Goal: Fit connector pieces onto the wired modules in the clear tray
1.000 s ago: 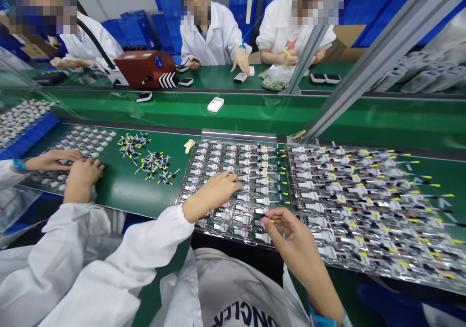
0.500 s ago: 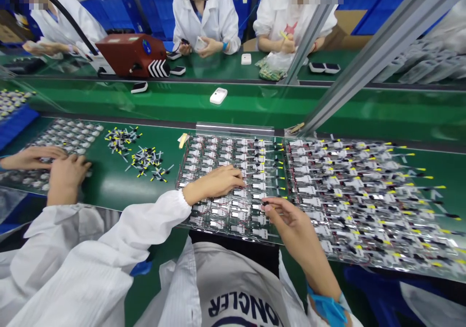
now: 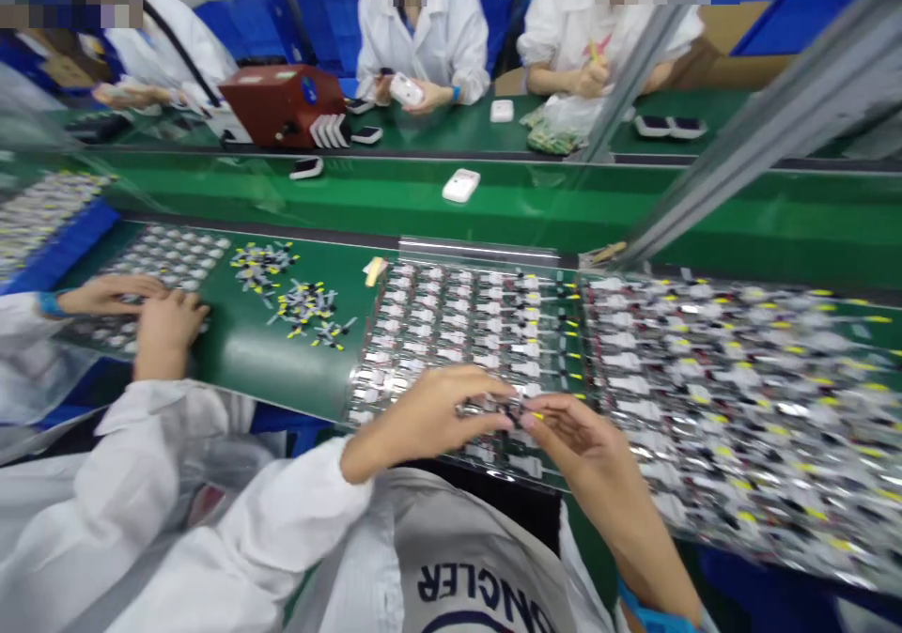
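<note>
My left hand (image 3: 437, 412) is above the front of a clear tray (image 3: 356, 398) holding rows of small white parts with thin wires. Its thumb and fingertips pinch a small dark part, largely covered by the fingers. My right hand (image 3: 588, 440) meets it from the right, thumb and forefinger closed on a small black piece with a yellow tip (image 3: 536, 416). The fingertips of both hands nearly touch. Along the tray's right side, several white parts have black pieces with yellow tips at their ends. Motion blur hides the fine detail between the fingers.
Right of the tray lies another packed with yellow-tipped parts (image 3: 739, 408). Loose yellow-tipped pieces (image 3: 306, 309) form piles to the left. A co-worker's hand (image 3: 169, 328) works over a further tray. Beyond are a white device (image 3: 461, 185), a red-brown machine (image 3: 282, 107) and a metal post (image 3: 747, 116).
My left hand has come nearer and to the right, from over the tray's middle to my right hand's fingertips. The camera view has shifted left.
</note>
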Demonstrator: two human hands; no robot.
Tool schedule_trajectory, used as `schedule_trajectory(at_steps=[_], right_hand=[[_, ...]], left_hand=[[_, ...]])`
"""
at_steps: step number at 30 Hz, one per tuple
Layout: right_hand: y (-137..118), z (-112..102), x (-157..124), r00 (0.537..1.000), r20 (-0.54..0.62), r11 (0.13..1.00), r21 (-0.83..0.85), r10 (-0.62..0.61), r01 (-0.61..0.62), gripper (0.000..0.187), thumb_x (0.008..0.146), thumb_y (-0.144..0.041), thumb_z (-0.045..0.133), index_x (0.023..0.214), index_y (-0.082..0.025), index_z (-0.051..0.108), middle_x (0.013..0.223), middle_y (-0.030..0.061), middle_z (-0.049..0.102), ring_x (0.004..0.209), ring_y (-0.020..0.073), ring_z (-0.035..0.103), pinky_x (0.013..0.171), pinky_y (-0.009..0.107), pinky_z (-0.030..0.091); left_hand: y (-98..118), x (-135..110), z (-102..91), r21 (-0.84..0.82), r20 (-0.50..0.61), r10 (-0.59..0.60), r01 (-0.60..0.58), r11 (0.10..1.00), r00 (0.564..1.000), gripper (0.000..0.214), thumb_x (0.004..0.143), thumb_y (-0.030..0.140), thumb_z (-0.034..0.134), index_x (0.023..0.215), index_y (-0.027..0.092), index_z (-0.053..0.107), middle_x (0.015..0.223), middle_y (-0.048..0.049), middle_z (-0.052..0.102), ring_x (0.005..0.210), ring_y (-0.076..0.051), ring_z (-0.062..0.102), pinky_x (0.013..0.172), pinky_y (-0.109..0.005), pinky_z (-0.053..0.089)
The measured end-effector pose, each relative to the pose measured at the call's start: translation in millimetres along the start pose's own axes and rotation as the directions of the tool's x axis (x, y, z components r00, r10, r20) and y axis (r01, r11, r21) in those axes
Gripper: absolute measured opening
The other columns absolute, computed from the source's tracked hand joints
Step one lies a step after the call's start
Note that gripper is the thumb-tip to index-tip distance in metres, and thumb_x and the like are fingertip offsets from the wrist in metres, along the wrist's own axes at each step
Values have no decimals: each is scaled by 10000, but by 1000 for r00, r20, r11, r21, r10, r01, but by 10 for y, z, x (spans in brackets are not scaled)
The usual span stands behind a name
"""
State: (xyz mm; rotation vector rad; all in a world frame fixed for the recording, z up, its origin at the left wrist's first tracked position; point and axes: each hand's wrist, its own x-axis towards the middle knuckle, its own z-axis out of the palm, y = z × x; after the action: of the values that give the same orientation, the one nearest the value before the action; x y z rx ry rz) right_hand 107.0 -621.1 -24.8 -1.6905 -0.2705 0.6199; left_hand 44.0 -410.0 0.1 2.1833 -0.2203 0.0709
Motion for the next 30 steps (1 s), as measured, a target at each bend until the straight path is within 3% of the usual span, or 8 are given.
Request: schedule_trajectory(at_steps=[5, 8, 11, 15, 17, 23, 27, 30], right_hand=[[91, 150, 45, 996, 86, 998, -59, 4, 1, 435, 779, -620, 761, 962, -226, 764, 983, 100, 791, 884, 260, 754, 803, 355, 631], [55, 235, 37, 990, 140, 994, -104, -4, 19, 503, 799, -654, 721, 1058, -226, 770, 1057, 118, 790, 969, 290, 754, 852, 391, 629], [-11, 266, 15, 990, 140, 989, -144, -3, 23, 550, 840, -665, 670, 1168, -230, 743, 1094, 131, 785, 1032, 299, 743, 854, 396, 630], [-27, 207, 3, 993, 116, 982, -189, 10, 12, 564, 833, -701, 644, 1132, -236, 755, 1063, 126, 791, 1007, 294, 750, 824, 371, 634], [5, 161, 5, 994, 106, 977, -213, 29, -5, 571, 820, -715, 644, 1117, -243, 763, 1047, 122, 792, 986, 295, 754, 773, 353, 639], [120, 89, -32, 997, 68, 976, -217, 30, -15, 561, 816, -709, 651, 1110, -245, 764, 1019, 117, 793, 955, 283, 760, 717, 321, 634], [146, 51, -88, 999, 39, 977, -214, 18, -9, 543, 826, -699, 655, 1100, -244, 768, 992, 115, 796, 931, 280, 763, 697, 315, 632], [171, -7, -111, 1000, 11, 978, -209, 22, -19, 536, 839, -691, 655, 1121, -248, 761, 1022, 111, 794, 933, 273, 762, 713, 312, 632]], left_hand=[[56, -253, 291, -25, -188, -130, 127, 992, 974, 188, 1004, 280, 603, 1117, 212, 738, 1042, -43, 768, 965, -156, 708, 883, -260, 546], [-6, -359, 201, -22, -262, -159, 159, 987, 952, 150, 979, 271, 630, 1049, 216, 750, 979, -39, 768, 898, -153, 708, 831, -260, 560], [-176, -480, -180, 24, -364, -217, 242, 970, 906, 132, 952, 281, 649, 1006, 213, 749, 965, -32, 771, 864, -159, 702, 815, -281, 565], [-692, -516, -916, 161, -605, -345, 535, 829, 718, 113, 920, 237, 642, 957, 190, 739, 953, -33, 775, 843, -164, 698, 806, -276, 541], [-988, -434, -1180, 228, -625, -388, 634, 739, 677, 104, 914, 224, 648, 952, 181, 734, 930, -35, 775, 846, -167, 699, 811, -261, 525], [-1517, 67, -1252, 318, -546, -483, 703, 636, 685, 109, 925, 204, 637, 942, 186, 743, 963, -64, 784, 910, -188, 711, 823, -249, 494], [-1561, 290, -1242, 253, -514, -432, 613, 749, 741, 175, 963, 241, 594, 1003, 165, 747, 1029, -73, 786, 962, -181, 713, 878, -241, 500], [-1489, 169, -1345, 263, -517, -349, 534, 804, 781, 262, 988, 200, 506, 1113, 164, 733, 1147, -65, 767, 1036, -172, 697, 944, -244, 492]])
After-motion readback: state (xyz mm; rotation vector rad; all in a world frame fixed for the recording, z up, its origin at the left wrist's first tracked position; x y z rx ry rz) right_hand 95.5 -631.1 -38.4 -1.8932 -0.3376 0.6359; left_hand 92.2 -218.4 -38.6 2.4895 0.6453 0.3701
